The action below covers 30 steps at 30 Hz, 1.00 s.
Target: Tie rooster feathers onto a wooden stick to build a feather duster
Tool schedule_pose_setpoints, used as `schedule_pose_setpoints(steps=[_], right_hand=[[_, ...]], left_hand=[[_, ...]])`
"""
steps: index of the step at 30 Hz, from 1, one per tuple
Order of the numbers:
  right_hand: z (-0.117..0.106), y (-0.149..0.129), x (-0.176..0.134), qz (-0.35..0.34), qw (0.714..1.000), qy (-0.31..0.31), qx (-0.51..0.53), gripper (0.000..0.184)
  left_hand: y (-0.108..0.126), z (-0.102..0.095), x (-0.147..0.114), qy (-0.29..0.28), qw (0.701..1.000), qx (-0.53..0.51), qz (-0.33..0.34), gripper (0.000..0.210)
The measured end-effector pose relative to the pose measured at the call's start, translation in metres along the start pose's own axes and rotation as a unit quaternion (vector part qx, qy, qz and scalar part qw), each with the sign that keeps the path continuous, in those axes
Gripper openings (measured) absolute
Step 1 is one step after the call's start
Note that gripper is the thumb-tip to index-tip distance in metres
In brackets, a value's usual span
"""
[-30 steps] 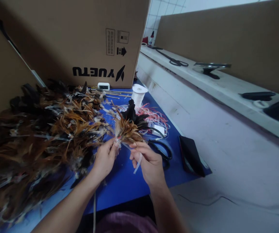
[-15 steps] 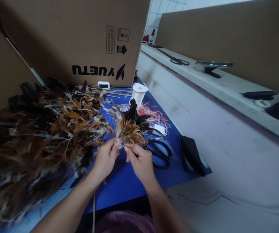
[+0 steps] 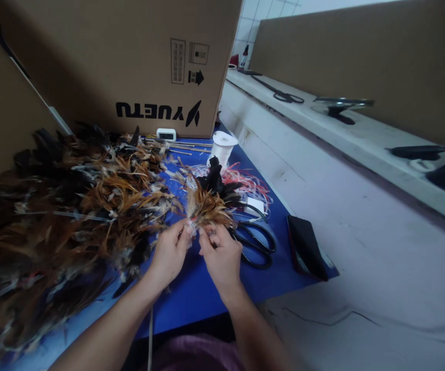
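Observation:
A bundle of brown and black feathers [image 3: 209, 203] is held up over the blue table, its bound base towards me. My left hand [image 3: 171, 247] is closed, thumb and fingers pinching that pale base, where a bit of red and clear strip shows. Beside it my right hand [image 3: 220, 252] is also closed, fingertips pinched together close to the base. What lies between the right fingertips is too small to make out, perhaps the end of a thin strip. Black-handled scissors [image 3: 255, 245] lie just right of my right hand, partly hidden by the feathers.
A large heap of feather bundles [image 3: 71, 206] covers the left side. Behind stand a white spool [image 3: 223, 147], red and clear strips [image 3: 245, 180], a small white timer [image 3: 166, 135] and a cardboard box [image 3: 102, 56]. A dark phone [image 3: 306, 247] lies at the table's right edge.
My right hand has turned slightly, its fingers curling in more at the bundle's base. The left hand keeps its pinch on the feathers. The view has shifted a little.

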State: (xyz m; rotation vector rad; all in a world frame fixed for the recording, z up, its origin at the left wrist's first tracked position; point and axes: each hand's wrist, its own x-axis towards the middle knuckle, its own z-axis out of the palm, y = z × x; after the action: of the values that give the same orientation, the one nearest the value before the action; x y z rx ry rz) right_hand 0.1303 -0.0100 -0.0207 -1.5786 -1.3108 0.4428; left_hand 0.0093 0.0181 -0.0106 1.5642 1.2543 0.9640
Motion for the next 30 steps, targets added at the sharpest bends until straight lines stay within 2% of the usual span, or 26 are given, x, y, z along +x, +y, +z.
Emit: schedule_pose_setpoints(steps=[3,7,16,21,26,28,30], right_hand=[[0.002,-0.001,-0.001,-0.038,0.998,0.015,-0.039,0.015],[0.002,-0.005,-0.001,-0.102,0.991,0.03,-0.086,0.026],[0.0,-0.014,-0.008,-0.084,0.996,0.016,-0.028,0.017],[0.004,-0.015,-0.011,-0.117,0.992,0.039,-0.005,0.015],[0.006,-0.013,-0.01,-0.175,0.982,0.053,-0.056,0.015],[0.005,-0.012,-0.008,-0.159,0.984,0.058,-0.059,0.015],[0.004,-0.012,-0.006,-0.109,0.992,0.046,-0.033,0.013]], left_hand=[[0.001,0.0,0.0,-0.001,1.0,0.019,0.005,0.038],[0.002,0.0,0.001,0.001,0.999,0.032,0.016,0.037],[0.006,-0.001,0.002,0.012,0.998,0.056,0.037,0.033],[0.005,-0.001,0.002,0.017,0.997,0.06,0.051,0.032],[0.004,0.001,0.002,0.022,0.996,0.071,0.053,0.031],[0.005,0.001,0.002,0.02,0.996,0.068,0.054,0.031],[0.007,0.001,0.001,0.016,0.996,0.064,0.052,0.031]])
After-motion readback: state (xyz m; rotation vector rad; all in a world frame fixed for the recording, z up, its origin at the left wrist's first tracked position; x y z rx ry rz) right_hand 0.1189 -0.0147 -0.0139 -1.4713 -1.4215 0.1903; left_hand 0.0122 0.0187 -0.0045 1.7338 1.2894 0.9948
